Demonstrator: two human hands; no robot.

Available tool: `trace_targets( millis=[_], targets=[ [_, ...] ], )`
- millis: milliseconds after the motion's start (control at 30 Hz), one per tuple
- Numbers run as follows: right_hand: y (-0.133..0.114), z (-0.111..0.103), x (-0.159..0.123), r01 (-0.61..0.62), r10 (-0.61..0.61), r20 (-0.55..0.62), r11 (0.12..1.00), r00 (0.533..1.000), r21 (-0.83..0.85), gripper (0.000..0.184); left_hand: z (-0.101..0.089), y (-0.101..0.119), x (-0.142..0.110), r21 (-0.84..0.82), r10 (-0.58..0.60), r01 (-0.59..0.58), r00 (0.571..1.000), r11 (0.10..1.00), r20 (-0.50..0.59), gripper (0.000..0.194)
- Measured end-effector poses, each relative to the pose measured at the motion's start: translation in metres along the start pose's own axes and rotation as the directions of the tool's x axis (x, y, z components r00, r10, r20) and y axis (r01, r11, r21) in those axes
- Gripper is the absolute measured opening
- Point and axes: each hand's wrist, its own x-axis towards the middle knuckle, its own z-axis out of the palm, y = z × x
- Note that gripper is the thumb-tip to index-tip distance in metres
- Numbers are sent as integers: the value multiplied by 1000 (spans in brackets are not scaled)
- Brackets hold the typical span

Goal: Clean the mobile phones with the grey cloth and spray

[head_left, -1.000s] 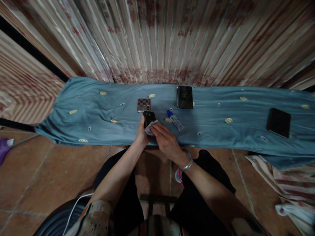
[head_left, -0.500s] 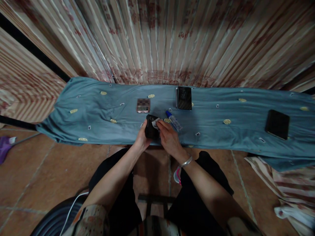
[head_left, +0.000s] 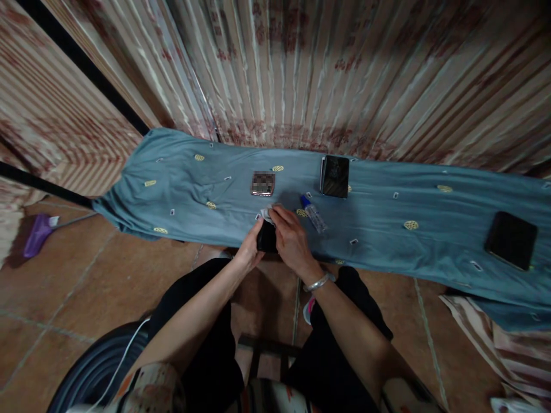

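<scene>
Head view. Reference item: the clear plastic bottle with a blue cap point(head_left: 314, 214), lying on the blue-green patterned fabric cover point(head_left: 379, 223). The black rectangular phone-like device point(head_left: 266, 238) is located to the left of the bottle and nearer the person, at the cover's near edge. The left hand point(head_left: 249, 246) grips the device along its left side. The right hand point(head_left: 293, 238) is closed, with a crumpled white wipe point(head_left: 267, 214) pinched at its fingertips against the device's far end; the right hand partly hides the device. A silver metal bracelet point(head_left: 318, 283) encircles the right wrist. Left of the bottle and farther from the person lies a small checkered rectangular item point(head_left: 262, 182). Just beyond the bottle, slightly right, lies a glossy black rectangular tablet-like item point(head_left: 335, 176). Well to the bottle's right lies a matte black rectangular case point(head_left: 511, 240).
</scene>
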Motion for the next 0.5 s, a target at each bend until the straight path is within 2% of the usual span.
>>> trace_targets(
  millis=[200,500],
  targets=[
    [6,1,-1,4,-4,-22,1000,1000,7,51,-7,9,-2,-23,-7,7,1000,1000,-19,29],
    [5,-7,-4,-35,36,-25,998,999,50,48,4,11,-5,-81,-13,9,998,997,-57,35]
  ],
)
